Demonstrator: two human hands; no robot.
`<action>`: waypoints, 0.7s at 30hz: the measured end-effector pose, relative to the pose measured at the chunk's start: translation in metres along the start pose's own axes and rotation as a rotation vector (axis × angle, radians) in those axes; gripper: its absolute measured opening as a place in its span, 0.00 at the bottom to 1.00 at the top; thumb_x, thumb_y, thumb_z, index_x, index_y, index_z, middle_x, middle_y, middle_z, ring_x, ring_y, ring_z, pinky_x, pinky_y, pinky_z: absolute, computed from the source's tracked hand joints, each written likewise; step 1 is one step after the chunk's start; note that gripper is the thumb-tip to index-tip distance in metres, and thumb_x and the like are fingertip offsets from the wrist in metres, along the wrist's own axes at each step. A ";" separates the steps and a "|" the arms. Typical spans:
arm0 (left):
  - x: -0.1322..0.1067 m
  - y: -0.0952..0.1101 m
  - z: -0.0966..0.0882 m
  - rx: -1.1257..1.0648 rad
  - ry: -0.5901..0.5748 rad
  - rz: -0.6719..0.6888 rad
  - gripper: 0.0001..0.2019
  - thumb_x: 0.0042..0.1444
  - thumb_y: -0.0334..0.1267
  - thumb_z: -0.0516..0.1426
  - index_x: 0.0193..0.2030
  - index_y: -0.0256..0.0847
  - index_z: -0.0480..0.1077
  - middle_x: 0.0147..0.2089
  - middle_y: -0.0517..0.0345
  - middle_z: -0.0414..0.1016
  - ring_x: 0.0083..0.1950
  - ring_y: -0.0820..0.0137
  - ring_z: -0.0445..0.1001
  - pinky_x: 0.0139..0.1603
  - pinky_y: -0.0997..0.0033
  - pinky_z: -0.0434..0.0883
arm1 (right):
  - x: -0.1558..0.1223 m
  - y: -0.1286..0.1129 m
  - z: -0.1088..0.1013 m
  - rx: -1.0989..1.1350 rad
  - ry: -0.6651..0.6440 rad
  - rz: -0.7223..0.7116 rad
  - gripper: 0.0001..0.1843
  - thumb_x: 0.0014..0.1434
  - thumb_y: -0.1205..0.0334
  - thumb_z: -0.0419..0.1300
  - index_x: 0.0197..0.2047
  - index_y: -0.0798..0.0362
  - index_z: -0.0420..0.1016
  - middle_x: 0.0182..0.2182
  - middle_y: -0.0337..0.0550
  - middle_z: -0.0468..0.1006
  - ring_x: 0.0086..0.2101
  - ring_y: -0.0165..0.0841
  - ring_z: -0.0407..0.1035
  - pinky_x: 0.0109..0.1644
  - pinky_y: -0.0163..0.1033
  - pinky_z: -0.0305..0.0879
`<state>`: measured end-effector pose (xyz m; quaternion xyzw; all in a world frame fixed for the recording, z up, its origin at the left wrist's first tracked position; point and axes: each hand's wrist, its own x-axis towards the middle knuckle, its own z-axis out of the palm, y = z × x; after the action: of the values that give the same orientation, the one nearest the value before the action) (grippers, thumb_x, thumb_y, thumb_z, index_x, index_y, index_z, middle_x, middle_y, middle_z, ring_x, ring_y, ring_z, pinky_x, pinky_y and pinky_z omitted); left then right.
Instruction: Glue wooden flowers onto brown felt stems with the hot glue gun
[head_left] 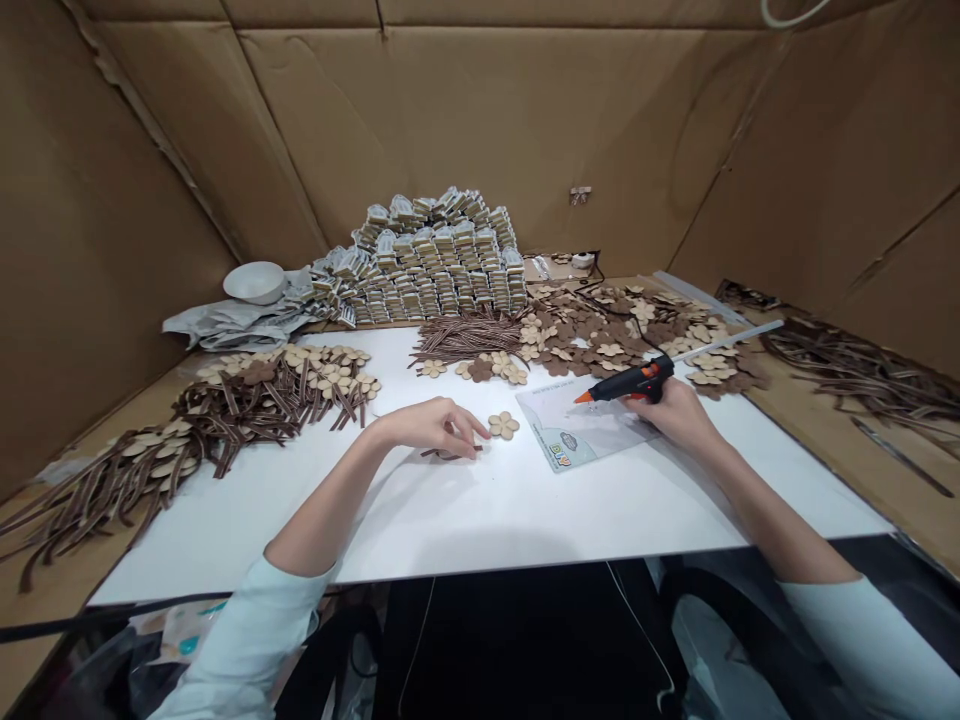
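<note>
My right hand [679,412] is closed around a black glue gun [630,382] with an orange nozzle and a long clear glue stick out of its back. The nozzle points left, over a printed plastic sheet [551,440] marked DIY. Just left of that sheet, a single tan flower cutout [503,425] lies flat on the white board [465,520]. Beside the flower, my left hand [439,428] is closed with its fingertips on a short brown strip [471,452], low over the board. Part of the strip is hidden beneath the fingers.
Flowers with brown strips attached pile up at left [262,400]. Behind are a strip bundle [472,338], a stacked wall of small pieces [442,265] and loose flower cutouts [600,325]. A white bowl [255,282] sits on bags. Cardboard walls [480,120] enclose the table; tweezers [900,455] lie right.
</note>
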<state>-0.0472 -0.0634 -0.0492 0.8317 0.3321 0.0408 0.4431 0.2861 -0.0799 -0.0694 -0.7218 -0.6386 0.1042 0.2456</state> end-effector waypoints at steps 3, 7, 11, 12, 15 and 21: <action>0.004 -0.003 0.003 -0.013 0.108 0.075 0.07 0.47 0.40 0.58 0.28 0.40 0.76 0.49 0.53 0.73 0.54 0.64 0.66 0.50 0.72 0.62 | 0.001 -0.013 0.000 0.011 0.031 -0.004 0.11 0.42 0.53 0.55 0.20 0.52 0.61 0.16 0.38 0.65 0.20 0.32 0.61 0.22 0.36 0.55; 0.012 -0.013 0.009 0.029 0.087 0.140 0.06 0.47 0.37 0.58 0.28 0.40 0.76 0.52 0.53 0.70 0.60 0.64 0.59 0.55 0.71 0.59 | 0.006 -0.036 0.008 -0.056 0.025 -0.097 0.10 0.41 0.55 0.56 0.21 0.53 0.63 0.19 0.41 0.69 0.23 0.33 0.64 0.26 0.36 0.57; 0.013 -0.014 0.011 0.133 0.004 0.119 0.06 0.48 0.36 0.57 0.30 0.41 0.76 0.56 0.54 0.66 0.61 0.65 0.58 0.55 0.73 0.58 | 0.014 -0.056 0.018 -0.160 0.011 -0.166 0.11 0.43 0.55 0.55 0.25 0.55 0.66 0.22 0.45 0.72 0.26 0.36 0.66 0.28 0.37 0.58; 0.012 -0.011 0.011 0.170 -0.014 0.109 0.07 0.48 0.36 0.57 0.31 0.41 0.76 0.57 0.54 0.65 0.62 0.64 0.57 0.55 0.74 0.58 | 0.016 -0.059 0.020 -0.179 0.004 -0.181 0.12 0.43 0.55 0.55 0.26 0.56 0.66 0.23 0.47 0.73 0.27 0.37 0.67 0.29 0.37 0.58; 0.007 0.000 0.014 0.300 -0.062 0.081 0.07 0.49 0.35 0.56 0.34 0.42 0.76 0.60 0.55 0.60 0.63 0.64 0.54 0.54 0.74 0.59 | 0.021 -0.066 0.024 -0.218 -0.030 -0.225 0.13 0.44 0.55 0.55 0.28 0.57 0.68 0.25 0.49 0.74 0.28 0.39 0.68 0.28 0.37 0.57; 0.001 0.015 0.020 0.425 -0.087 0.117 0.08 0.51 0.33 0.54 0.33 0.44 0.76 0.61 0.61 0.57 0.64 0.62 0.51 0.54 0.72 0.59 | 0.021 -0.068 0.035 -0.300 -0.069 -0.255 0.13 0.45 0.55 0.54 0.28 0.56 0.69 0.26 0.49 0.75 0.29 0.40 0.69 0.29 0.37 0.57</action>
<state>-0.0309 -0.0828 -0.0505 0.9252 0.2650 -0.0403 0.2687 0.2143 -0.0474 -0.0633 -0.6597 -0.7411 0.0006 0.1247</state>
